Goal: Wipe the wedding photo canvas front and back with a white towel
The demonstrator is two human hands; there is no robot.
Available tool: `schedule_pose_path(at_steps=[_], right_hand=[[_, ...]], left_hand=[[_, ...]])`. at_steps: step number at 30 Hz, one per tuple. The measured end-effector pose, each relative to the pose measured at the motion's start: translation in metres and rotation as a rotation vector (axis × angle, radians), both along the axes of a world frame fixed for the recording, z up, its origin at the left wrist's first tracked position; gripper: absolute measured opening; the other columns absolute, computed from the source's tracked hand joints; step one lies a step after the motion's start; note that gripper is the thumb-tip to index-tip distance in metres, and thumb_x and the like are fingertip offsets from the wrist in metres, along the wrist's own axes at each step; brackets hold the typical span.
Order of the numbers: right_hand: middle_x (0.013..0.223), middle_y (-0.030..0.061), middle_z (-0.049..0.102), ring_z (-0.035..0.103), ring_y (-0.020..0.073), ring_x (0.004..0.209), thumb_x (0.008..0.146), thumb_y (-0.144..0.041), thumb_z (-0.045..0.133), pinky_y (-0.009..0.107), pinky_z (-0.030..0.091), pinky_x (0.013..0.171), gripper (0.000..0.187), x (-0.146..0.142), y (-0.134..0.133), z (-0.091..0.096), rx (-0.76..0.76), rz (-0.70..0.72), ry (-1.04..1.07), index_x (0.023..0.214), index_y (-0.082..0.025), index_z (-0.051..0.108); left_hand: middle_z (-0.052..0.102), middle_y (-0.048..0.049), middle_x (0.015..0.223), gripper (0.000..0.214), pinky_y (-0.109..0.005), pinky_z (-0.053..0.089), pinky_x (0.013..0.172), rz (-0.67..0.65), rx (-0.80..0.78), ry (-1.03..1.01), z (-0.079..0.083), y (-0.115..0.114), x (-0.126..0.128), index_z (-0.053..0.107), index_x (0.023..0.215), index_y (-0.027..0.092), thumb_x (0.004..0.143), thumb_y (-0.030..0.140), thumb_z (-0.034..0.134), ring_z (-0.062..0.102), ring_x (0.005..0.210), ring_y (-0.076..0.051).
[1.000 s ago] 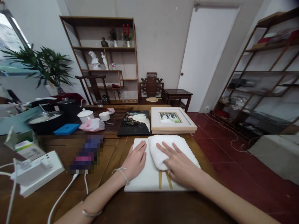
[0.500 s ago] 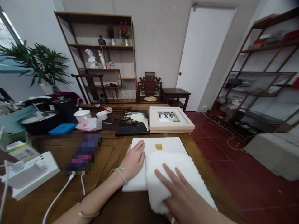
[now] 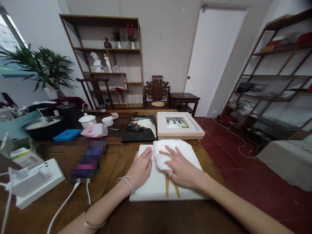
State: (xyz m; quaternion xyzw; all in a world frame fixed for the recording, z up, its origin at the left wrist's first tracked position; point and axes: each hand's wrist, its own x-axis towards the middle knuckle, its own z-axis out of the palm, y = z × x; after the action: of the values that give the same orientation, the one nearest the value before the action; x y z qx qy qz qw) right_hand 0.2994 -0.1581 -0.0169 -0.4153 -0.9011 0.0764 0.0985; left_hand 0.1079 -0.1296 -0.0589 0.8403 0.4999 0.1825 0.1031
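A flat white panel [image 3: 146, 191] lies on the wooden table in front of me, with two gold-coloured strips [image 3: 167, 187] near its front edge. My left hand [image 3: 141, 169] rests flat on the panel's left side, fingers stretched out and close together. On the panel's far right part, a folded fluffy white towel [image 3: 187, 149] is under my right hand [image 3: 180, 165]. The right fingers spread over the towel's top, some curling at its near edge, and hold it against the panel. The towel hides the panel's upper right area.
Beyond the panel lie a dark photo panel [image 3: 138, 128] and a light wooden picture frame [image 3: 180, 130]. At left are a phone [image 3: 89, 162] with cables, a power strip [image 3: 40, 182], a blue box [image 3: 67, 135], a plastic bag [image 3: 94, 130] and pots.
My right hand has moved the towel away from me, toward the panel's far edge. The gold strips near the front now show, while the small gold patch is covered. My left hand stays put.
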Motion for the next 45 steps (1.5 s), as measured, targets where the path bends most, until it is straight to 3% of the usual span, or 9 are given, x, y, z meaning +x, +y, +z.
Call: schedule_pose_path(at_steps=[8, 14, 22, 27, 31, 34, 38, 41, 45], right_hand=[[0.141, 0.0109, 0.030, 0.011, 0.0463, 0.127, 0.076, -0.034, 0.057, 0.071, 0.014, 0.093, 0.022, -0.011, -0.075, -0.005, -0.158, 0.145, -0.150, 0.083, -0.019, 0.069], [0.137, 0.0066, 0.039, 0.015, 0.0327, 0.131, 0.081, -0.026, 0.048, 0.058, 0.016, 0.103, 0.022, -0.002, -0.051, 0.011, -0.136, 0.030, 0.005, 0.093, -0.019, 0.065], [0.137, 0.0123, 0.038, 0.013, 0.0299, 0.132, 0.088, -0.028, 0.038, 0.058, 0.011, 0.102, 0.028, -0.012, 0.008, 0.005, -0.040, -0.032, 0.025, 0.093, -0.015, 0.063], [0.139, 0.0107, 0.035, 0.014, 0.0270, 0.132, 0.079, -0.022, 0.048, 0.055, 0.001, 0.104, 0.021, -0.017, -0.017, 0.006, -0.047, 0.217, -0.006, 0.090, -0.016, 0.065], [0.137, 0.0046, 0.040, 0.018, 0.0217, 0.132, 0.077, -0.020, 0.049, 0.047, -0.001, 0.107, 0.030, -0.008, -0.049, 0.017, -0.142, 0.339, 0.036, 0.106, -0.021, 0.058], [0.132, 0.0061, 0.046, 0.021, 0.0202, 0.131, 0.079, -0.018, 0.048, 0.044, 0.002, 0.108, 0.026, 0.004, -0.058, 0.022, -0.194, 0.254, 0.058, 0.101, -0.020, 0.060], [0.112, 0.0126, 0.059, 0.034, 0.0244, 0.124, 0.086, -0.024, 0.042, 0.049, 0.005, 0.105, 0.020, 0.011, -0.038, 0.021, -0.203, 0.072, 0.116, 0.087, -0.017, 0.061], [0.095, 0.0098, 0.064, 0.054, 0.0254, 0.098, 0.090, -0.036, 0.035, 0.047, 0.024, 0.097, 0.031, 0.011, -0.008, 0.019, -0.212, -0.089, 0.272, 0.082, -0.017, 0.058], [0.089, 0.0074, 0.063, 0.057, 0.0224, 0.081, 0.092, -0.041, 0.026, 0.036, 0.041, 0.076, 0.039, 0.003, 0.028, 0.019, -0.224, -0.167, 0.371, 0.077, -0.019, 0.054]], left_hand=[[0.036, -0.0107, 0.140, 0.042, -0.048, 0.017, 0.106, 0.017, -0.017, 0.038, 0.005, -0.001, 0.002, 0.040, 0.128, 0.015, 0.088, 0.016, 0.030, 0.025, 0.132, -0.020], [0.036, -0.0119, 0.139, 0.042, -0.048, 0.017, 0.106, 0.022, -0.022, 0.055, 0.003, -0.001, 0.002, 0.039, 0.129, 0.012, 0.089, 0.018, 0.028, 0.025, 0.132, -0.021], [0.041, -0.0108, 0.136, 0.041, -0.045, 0.021, 0.107, 0.045, -0.007, -0.174, -0.002, 0.001, 0.000, 0.040, 0.128, 0.014, 0.090, 0.022, 0.028, 0.032, 0.128, -0.020], [0.049, -0.0099, 0.130, 0.041, -0.037, 0.030, 0.105, 0.131, 0.096, -0.448, 0.002, 0.007, -0.002, 0.046, 0.124, 0.012, 0.090, 0.028, 0.029, 0.041, 0.123, -0.018], [0.053, -0.0105, 0.126, 0.041, -0.035, 0.032, 0.103, 0.133, 0.100, -0.451, 0.005, 0.007, 0.000, 0.049, 0.121, 0.011, 0.090, 0.030, 0.031, 0.045, 0.120, -0.019], [0.051, -0.0094, 0.128, 0.039, -0.037, 0.031, 0.104, 0.098, 0.073, -0.378, 0.004, 0.003, 0.002, 0.050, 0.120, 0.013, 0.090, 0.028, 0.030, 0.044, 0.121, -0.019], [0.049, -0.0094, 0.130, 0.038, -0.047, 0.024, 0.105, 0.057, 0.012, -0.203, 0.000, -0.002, 0.004, 0.048, 0.122, 0.015, 0.090, 0.021, 0.029, 0.039, 0.125, -0.021], [0.044, -0.0084, 0.134, 0.040, -0.051, 0.018, 0.106, 0.013, -0.002, -0.075, -0.001, -0.004, 0.003, 0.045, 0.125, 0.017, 0.088, 0.015, 0.030, 0.032, 0.129, -0.021], [0.041, -0.0067, 0.137, 0.043, -0.050, 0.017, 0.106, -0.016, 0.011, -0.016, 0.000, -0.005, 0.004, 0.042, 0.128, 0.020, 0.087, 0.013, 0.032, 0.029, 0.130, -0.022]])
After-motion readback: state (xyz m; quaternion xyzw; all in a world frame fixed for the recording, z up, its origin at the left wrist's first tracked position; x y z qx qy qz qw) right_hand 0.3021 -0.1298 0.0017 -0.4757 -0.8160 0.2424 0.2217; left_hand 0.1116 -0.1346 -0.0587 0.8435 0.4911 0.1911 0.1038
